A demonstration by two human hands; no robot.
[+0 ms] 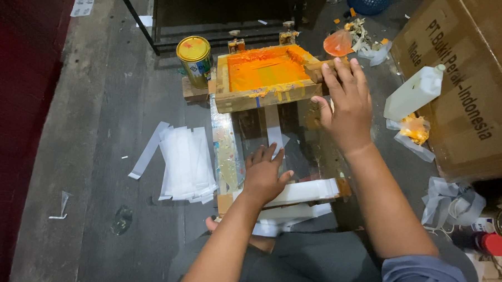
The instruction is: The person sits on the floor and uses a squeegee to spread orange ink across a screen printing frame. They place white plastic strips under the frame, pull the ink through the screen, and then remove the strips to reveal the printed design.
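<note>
Strip (274, 130), white and narrow, lies on the glass plate (306, 154) just below the frame (264, 80), its long axis running from the frame toward me. My left hand (265, 177) is the nearer one: its fingertips (270, 153) rest flat and spread on the strip's near end, grip open, holding nothing. My right hand (344, 108) sits at the frame's right corner, fingers spread over the wooden edge; I cannot tell whether it clasps it. Inside the frame, orange ink coats the mesh. Left of the frame stands a closed tin (194, 58). More white strips (186, 164) lie stacked down-left of the frame.
</note>
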